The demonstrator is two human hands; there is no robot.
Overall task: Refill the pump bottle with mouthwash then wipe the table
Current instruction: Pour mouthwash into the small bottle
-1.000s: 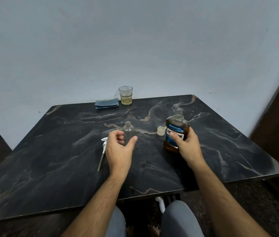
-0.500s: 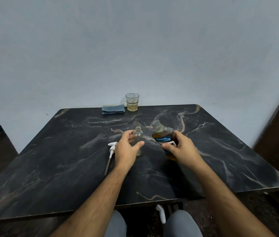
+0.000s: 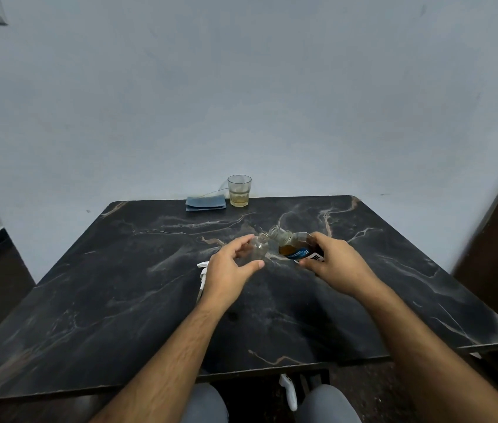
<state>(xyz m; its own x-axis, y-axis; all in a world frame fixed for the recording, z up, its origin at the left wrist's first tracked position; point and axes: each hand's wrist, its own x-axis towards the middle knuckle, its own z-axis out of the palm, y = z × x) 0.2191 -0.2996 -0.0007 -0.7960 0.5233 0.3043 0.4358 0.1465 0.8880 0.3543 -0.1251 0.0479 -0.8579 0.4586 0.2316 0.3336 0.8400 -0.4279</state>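
**A:** Head view: what is being shown at the dark marble table (image 3: 119,300)?

**B:** A mouthwash bottle (image 3: 298,247) is being tipped leftward by the right hand (image 3: 337,264), its open neck being brought right up to the mouth of a small clear pump bottle (image 3: 258,247). The small bottle is being steadied on the tabletop near the middle by the left hand (image 3: 229,271).

**A:** How are the two bottles being gripped?

**B:** The right hand is being kept wrapped firmly round the mouthwash bottle's body. The left hand is being held in a loose curl, thumb on the near side and fingers at the far side; whether the glass is truly being squeezed cannot be told.

**A:** What is being asked of the pour?

**B:** Judging by the narrow neck, the tilt is best being raised slowly, lip kept directly over the opening, so only a thin stream is being let through. The small bottle probably needs to be pinned more firmly, since a nudge could be tipping it.

**A:** And the rest?

**B:** The white pump head (image 3: 202,274) is lying just left of the left hand, partly hidden. A folded blue cloth (image 3: 206,203) and a glass (image 3: 239,191) are being left at the far edge; wiping is not yet being done.
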